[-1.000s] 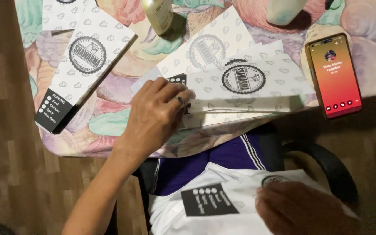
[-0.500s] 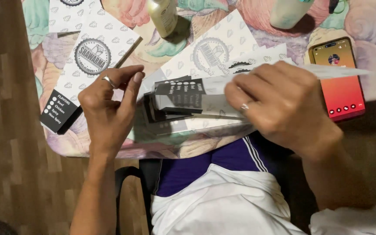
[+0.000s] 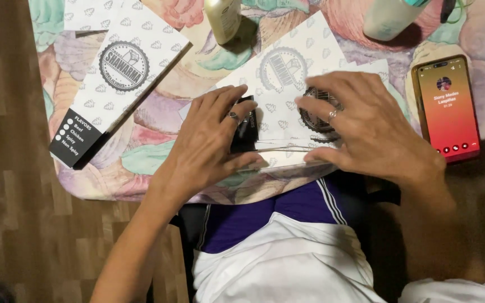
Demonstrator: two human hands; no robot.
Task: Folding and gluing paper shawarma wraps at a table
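Observation:
My left hand (image 3: 211,140) lies flat, fingers spread, on the black end of a white patterned flat carton (image 3: 282,120) at the table's near edge. My right hand (image 3: 360,126) presses on the same carton from the right, fingers spread over its round printed emblem. Each hand wears a ring. The carton rests on another like it (image 3: 279,70), with a folded edge showing between the two hands.
A second flat carton (image 3: 116,78) with a black end lies at the left. A smartphone (image 3: 445,106) with a lit red screen sits at the right. A cream bottle (image 3: 224,17) and a pale container (image 3: 387,17) stand at the back. The table's front edge (image 3: 141,193) is close to my lap.
The carton that both hands held up and bent half a second ago now lies flat on the table. Both hands have come down on top of it.

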